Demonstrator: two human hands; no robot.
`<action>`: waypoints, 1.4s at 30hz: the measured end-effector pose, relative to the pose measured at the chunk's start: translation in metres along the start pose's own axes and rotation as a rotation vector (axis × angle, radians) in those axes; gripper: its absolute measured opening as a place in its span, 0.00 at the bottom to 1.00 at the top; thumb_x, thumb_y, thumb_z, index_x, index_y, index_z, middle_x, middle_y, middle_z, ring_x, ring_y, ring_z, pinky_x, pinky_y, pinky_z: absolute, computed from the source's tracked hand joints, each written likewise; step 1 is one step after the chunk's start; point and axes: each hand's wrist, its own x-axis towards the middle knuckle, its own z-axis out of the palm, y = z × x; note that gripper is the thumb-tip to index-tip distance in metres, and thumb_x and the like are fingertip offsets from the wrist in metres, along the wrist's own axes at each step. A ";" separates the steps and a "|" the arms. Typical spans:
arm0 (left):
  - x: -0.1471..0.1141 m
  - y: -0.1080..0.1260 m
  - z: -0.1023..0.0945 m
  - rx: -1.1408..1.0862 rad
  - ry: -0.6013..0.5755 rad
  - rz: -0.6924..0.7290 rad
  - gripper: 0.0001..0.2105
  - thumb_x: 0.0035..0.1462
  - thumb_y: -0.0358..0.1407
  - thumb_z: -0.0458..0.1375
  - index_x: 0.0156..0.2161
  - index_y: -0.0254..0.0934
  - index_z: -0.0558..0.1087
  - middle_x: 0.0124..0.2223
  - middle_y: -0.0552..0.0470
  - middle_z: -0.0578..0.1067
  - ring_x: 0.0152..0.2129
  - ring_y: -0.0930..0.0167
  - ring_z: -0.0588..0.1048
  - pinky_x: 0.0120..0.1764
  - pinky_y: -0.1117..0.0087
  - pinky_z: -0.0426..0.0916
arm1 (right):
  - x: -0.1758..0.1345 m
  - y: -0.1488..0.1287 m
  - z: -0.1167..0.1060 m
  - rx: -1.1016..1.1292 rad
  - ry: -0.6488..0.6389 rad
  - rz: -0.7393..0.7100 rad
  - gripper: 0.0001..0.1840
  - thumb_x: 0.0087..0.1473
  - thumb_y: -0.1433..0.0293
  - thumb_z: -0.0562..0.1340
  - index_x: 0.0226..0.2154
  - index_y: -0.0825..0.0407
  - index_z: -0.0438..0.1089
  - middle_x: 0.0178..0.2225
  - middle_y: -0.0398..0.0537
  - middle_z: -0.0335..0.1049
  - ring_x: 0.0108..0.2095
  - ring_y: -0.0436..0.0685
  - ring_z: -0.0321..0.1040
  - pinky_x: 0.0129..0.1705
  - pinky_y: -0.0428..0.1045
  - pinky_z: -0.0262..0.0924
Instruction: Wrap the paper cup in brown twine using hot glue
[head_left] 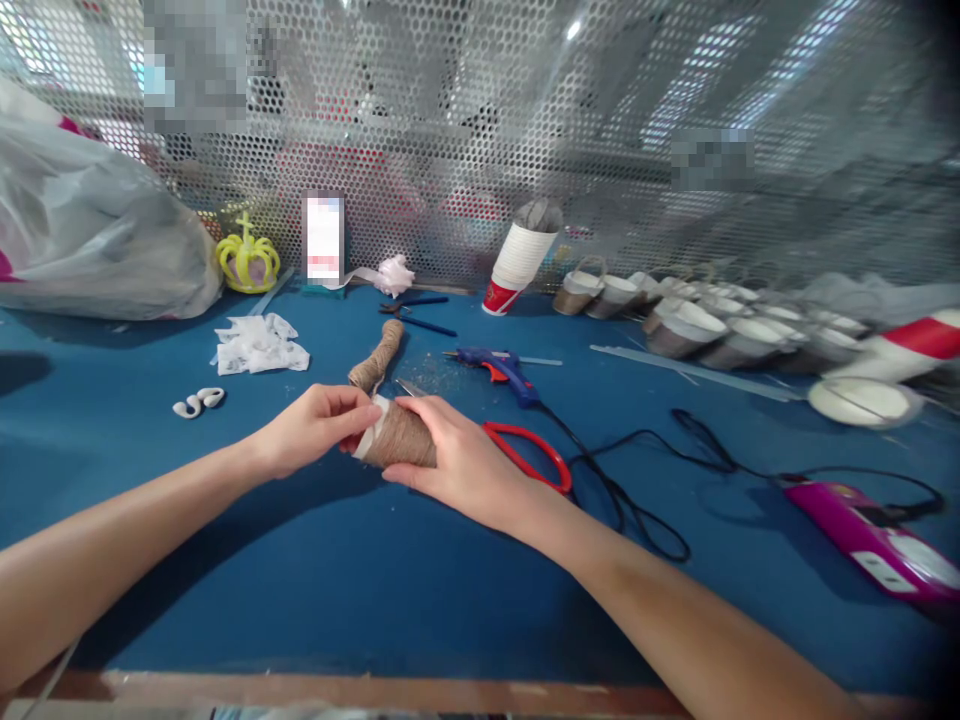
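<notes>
A paper cup wrapped in brown twine [403,436] lies tilted in my hands above the blue table, its white edge toward the left. My right hand [469,455] is closed around the wrapped side. At the white edge, the fingers of my left hand [319,428] pinch together; whether they also hold a thin strip there is hidden. Just behind the cup rests a bundle of twine [379,355]. Red-handled scissors [532,455] lie partly under my right hand, blades showing past it. A blue glue gun [496,368] lies farther back to the right.
White lace pieces [261,345] and small white loops [199,402] lie left. Pliers [420,318], a stack of cups [520,255] and a phone [323,240] are at the back. Several wrapped cups [686,330] stand right. A black cord [600,470] runs to a purple power strip [862,535].
</notes>
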 end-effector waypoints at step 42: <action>0.001 0.004 -0.007 0.125 -0.030 0.077 0.14 0.52 0.39 0.54 0.41 0.32 0.65 0.26 0.57 0.65 0.20 0.78 0.62 0.22 0.77 0.58 | -0.029 -0.001 -0.068 0.579 -0.010 0.363 0.09 0.50 0.64 0.58 0.31 0.53 0.67 0.15 0.39 0.61 0.17 0.48 0.60 0.21 0.45 0.59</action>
